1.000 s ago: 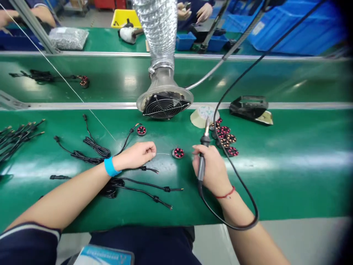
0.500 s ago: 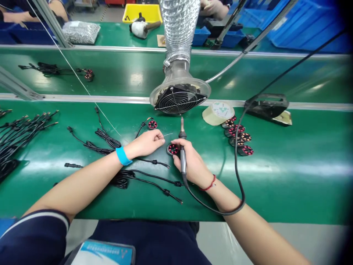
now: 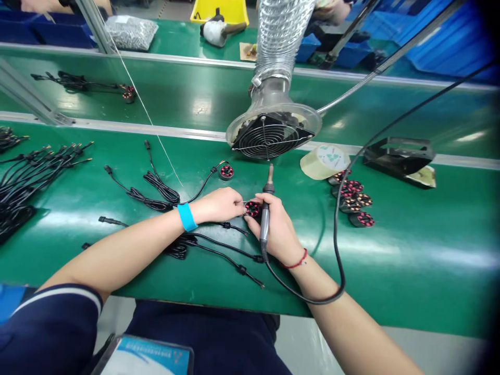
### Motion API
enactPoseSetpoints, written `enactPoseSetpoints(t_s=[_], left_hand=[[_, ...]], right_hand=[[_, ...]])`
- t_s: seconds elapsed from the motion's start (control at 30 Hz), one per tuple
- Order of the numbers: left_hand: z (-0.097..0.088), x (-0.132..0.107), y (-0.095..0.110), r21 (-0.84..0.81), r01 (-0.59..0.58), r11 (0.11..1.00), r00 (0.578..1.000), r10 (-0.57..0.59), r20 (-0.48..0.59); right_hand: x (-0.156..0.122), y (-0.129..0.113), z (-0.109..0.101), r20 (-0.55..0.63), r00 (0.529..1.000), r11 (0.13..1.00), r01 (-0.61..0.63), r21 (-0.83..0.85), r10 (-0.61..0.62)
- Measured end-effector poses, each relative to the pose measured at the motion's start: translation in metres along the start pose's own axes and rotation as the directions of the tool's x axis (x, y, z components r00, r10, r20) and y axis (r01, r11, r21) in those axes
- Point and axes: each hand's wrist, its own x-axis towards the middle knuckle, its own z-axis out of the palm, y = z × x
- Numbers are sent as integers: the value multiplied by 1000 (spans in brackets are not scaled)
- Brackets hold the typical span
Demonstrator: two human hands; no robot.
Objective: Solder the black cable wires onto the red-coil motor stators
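My right hand (image 3: 275,229) is closed around a soldering iron (image 3: 266,208) whose tip points up and away, toward the extractor fan. Its fingers also touch a small round stator with red and copper windings (image 3: 252,209) lying on the green bench. My left hand (image 3: 221,204), with a blue wrist strap (image 3: 186,217), is pinched on a thin solder wire (image 3: 247,202) whose end reaches the stator. Black cables with connectors (image 3: 219,250) lie under and beside both hands.
A fume extractor fan (image 3: 271,135) on a ribbed duct stands just behind the hands. A tape roll (image 3: 324,161), several more stators (image 3: 353,200) and a black stand (image 3: 398,156) lie to the right. One wired stator (image 3: 226,172) and cable bundles (image 3: 35,166) lie left.
My right hand has carried the soldering iron left to the stator and now touches it. My left hand with the solder wire has closed in on the stator. The view has shifted left.
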Motion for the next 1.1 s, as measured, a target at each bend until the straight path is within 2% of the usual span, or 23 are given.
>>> enactPoseSetpoints(t_s=[0.17, 0.3, 0.37, 0.47, 0.63, 0.73, 0.83, 0.97, 1.1], left_hand=[[-5, -4, 4, -12, -1, 1000, 994, 2, 113], [-3, -8, 11, 76, -10, 997, 996, 3, 93], [-1, -9, 12, 69, 4, 998, 995, -10, 99], [-1, -5, 9, -83, 19, 996, 995, -11, 99], [-6, 4, 2, -424, 73, 903, 991, -114, -73], [-8, 6, 4, -515, 38, 857, 974, -147, -173], [-7, 3, 7, -502, -27, 865, 988, -54, -147], [-3, -1, 7, -380, -132, 916, 991, 116, -66], [0, -1, 3, -285, -186, 940, 982, 171, -76]], right_hand=[[-2, 3, 1, -10, 1000, 998, 14, 58, -13], [0, 2, 2, -38, 999, 999, 21, 44, -19], [0, 2, 2, -46, 998, 999, 34, 26, -33], [0, 1, 1, -38, 999, 999, 12, 41, -11], [-4, 3, -5, 2, 994, 969, -106, 225, 108], [-5, 4, -8, -16, 991, 919, -119, 376, 135], [-4, 4, -9, -57, 991, 871, -79, 485, 122], [-2, 4, -9, -102, 987, 842, -52, 537, 126], [-2, 5, -9, -96, 987, 837, -58, 545, 130]])
